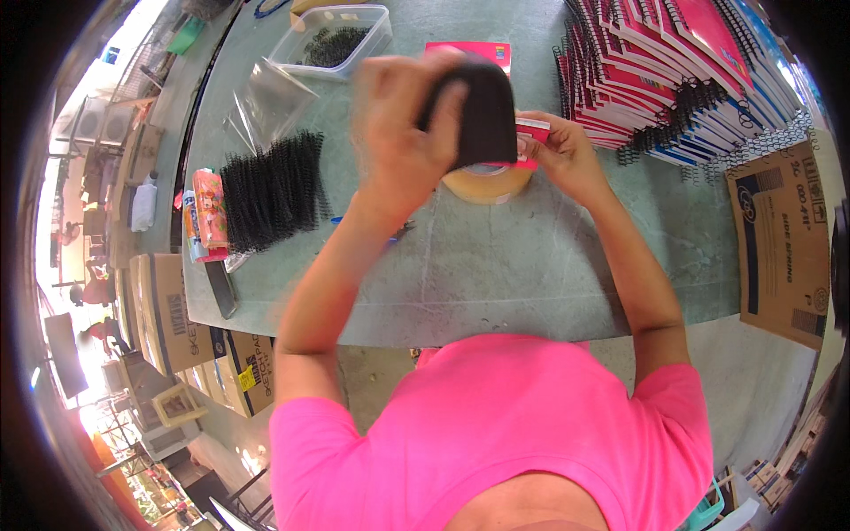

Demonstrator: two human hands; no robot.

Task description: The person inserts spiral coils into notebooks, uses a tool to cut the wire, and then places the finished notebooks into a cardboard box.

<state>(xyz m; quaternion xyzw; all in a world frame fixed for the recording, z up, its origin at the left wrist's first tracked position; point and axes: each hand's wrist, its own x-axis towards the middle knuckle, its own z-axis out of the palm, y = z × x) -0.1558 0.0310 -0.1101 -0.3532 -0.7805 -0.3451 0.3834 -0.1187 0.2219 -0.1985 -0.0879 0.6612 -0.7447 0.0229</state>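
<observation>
My left hand [403,133], blurred by motion, grips a black flat piece with rounded upper corners [482,115], its thumb across the face. On the right, my right hand [567,155] pinches the edge of a small red and white booklet [533,142], partly hidden behind the black piece. Beneath them lies a wide roll of tan tape [491,188] on the grey-green table [496,283]. Just beyond my left hand, a red cover [469,51] shows in part. A blue pen-like thing [391,239] lies near my left forearm, which partly covers it.
Spiral-bound notebooks [655,71] with red and blue covers pile up at the far right. At left lie a bundle of black coils [274,190], a clear plastic bag [266,102] and a knife-like blade [221,290]. A clear tub [376,40] holds more coils. Cardboard boxes [784,243] flank the table.
</observation>
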